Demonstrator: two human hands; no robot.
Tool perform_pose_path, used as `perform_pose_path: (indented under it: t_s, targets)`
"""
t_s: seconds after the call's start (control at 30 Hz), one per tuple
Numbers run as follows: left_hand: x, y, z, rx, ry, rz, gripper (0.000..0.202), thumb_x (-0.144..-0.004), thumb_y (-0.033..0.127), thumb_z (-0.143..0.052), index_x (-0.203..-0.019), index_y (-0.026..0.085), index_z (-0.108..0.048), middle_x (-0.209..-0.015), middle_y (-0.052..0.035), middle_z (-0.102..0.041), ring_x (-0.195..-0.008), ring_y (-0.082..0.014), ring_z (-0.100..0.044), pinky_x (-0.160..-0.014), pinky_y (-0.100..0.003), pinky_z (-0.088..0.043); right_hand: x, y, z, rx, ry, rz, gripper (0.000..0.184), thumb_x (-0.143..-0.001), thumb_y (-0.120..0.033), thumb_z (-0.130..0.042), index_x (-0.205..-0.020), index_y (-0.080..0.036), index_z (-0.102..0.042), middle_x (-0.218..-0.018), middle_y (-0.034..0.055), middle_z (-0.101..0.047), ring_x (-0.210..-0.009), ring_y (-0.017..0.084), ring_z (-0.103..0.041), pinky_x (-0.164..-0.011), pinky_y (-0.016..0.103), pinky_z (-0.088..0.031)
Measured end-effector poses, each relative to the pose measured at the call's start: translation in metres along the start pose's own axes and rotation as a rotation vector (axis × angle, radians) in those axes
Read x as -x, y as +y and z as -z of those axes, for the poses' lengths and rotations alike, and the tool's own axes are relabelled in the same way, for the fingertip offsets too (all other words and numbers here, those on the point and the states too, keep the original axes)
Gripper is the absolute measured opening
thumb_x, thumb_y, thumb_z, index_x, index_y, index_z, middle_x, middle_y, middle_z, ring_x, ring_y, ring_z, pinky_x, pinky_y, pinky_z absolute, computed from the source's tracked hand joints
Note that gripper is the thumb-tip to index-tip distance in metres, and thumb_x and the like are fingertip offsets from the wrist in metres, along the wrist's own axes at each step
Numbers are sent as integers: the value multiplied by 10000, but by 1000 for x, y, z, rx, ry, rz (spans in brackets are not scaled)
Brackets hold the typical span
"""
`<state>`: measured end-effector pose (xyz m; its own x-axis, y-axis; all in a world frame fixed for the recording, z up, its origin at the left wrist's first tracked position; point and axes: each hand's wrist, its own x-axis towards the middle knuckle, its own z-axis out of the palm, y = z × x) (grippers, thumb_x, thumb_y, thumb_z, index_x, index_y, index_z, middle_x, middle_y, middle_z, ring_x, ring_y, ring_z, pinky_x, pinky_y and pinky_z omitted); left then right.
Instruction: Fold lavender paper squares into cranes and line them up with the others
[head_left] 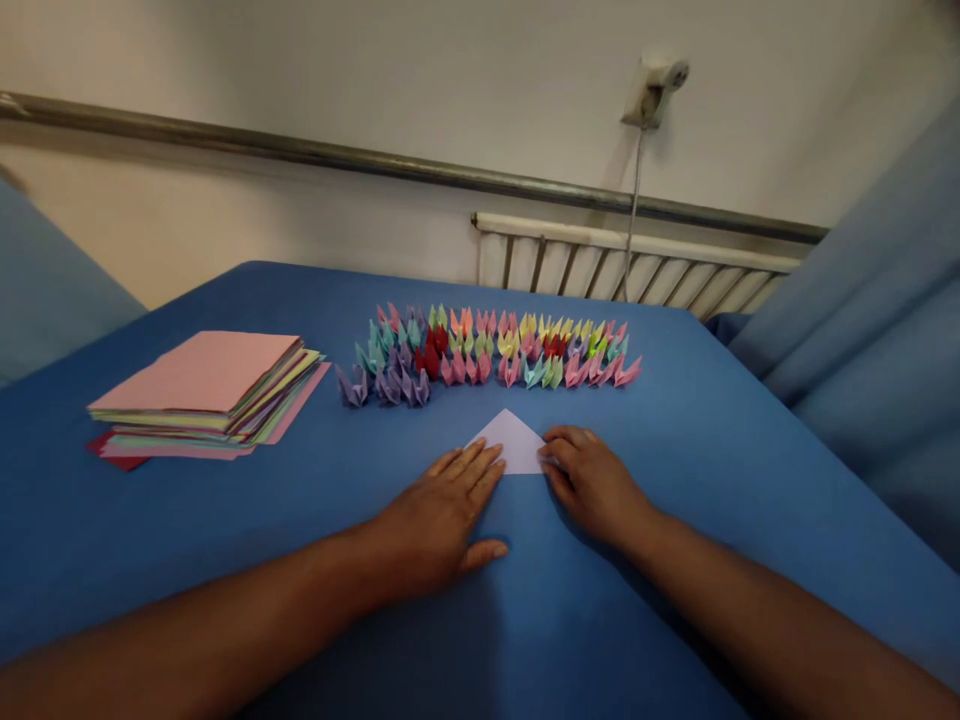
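Note:
A pale lilac paper folded into a triangle (512,438) lies on the blue table cover (300,520), its tip pointing away from me. My left hand (442,515) rests flat on the cover with fingers stretched out, the fingertips touching the triangle's left corner. My right hand (589,480) has its fingers curled and pressed down on the triangle's right corner. Just behind the paper stand rows of several small folded paper cranes (487,350) in many colours.
A stack of coloured square paper sheets (206,395), pink on top, sits at the left of the table. Behind the table are a white radiator (637,265), a metal rail (300,152) on the wall and blue cloth (885,330) at the right.

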<state>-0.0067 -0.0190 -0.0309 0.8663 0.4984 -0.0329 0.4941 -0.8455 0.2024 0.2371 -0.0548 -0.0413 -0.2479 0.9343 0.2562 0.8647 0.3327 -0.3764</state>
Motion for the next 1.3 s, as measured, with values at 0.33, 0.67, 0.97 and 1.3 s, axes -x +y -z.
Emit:
perform_pose_path:
  t_s: [0.33,0.67,0.97,1.3]
  targets:
    - [-5,-1,1,12,49,-11,684,-881,575,-510,-1464,245,-371,-1548,-170,-311,-1432,-393,-239,-1118,-597,-212,-17,0,-1,69,24,-262,403,-867,-499,-584,-1098,-169,-589,-1019,141,-620,-944,286,-595,-823,407,-454]
    - [-9,-8,8,217,282,-4,250,-884,272,-559,-1105,189,-639,-1283,-116,-618,-1228,-274,-542,-1035,-466,-428,-53,-7,-5,-57,-133,-328,408,-745,-476,-722,-1024,-201,-609,-941,103,-660,-846,273,-614,-702,362,-402]
    - [-12,-16,2,407,367,268,461,-834,246,-567,-1289,189,-533,-1365,-108,-557,-1282,-261,-493,-1099,-447,-382,-44,3,-20,-190,-28,-175,165,-767,-296,-699,-864,-204,-602,-897,41,-590,-838,210,-571,-745,339,-442]
    - [-15,-10,12,764,453,449,673,-800,411,-635,-1378,160,-400,-1379,-154,-535,-1265,-293,-514,-1079,-479,-392,-36,-10,-9,-474,272,279,93,-866,-168,-589,-940,-221,-572,-1109,81,-583,-1064,210,-579,-925,396,-478]
